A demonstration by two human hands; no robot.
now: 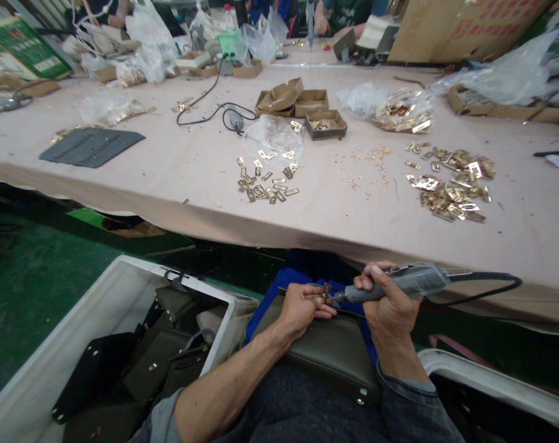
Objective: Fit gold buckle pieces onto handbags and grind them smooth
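My right hand is wrapped around a grey electric screwdriver, its cable trailing off to the right. The tool lies nearly level, and its tip points left at a small gold metal plate. My left hand is closed, pinching that plate at the edge of a dark olive handbag across my lap. Whether the tip touches a screw is too small to tell. Blue cloth shows beneath the bag.
A white bin at my left holds several dark bags. On the table lie gold plates, loose screws, small cardboard boxes, plastic bags and another screwdriver. People are at the far side.
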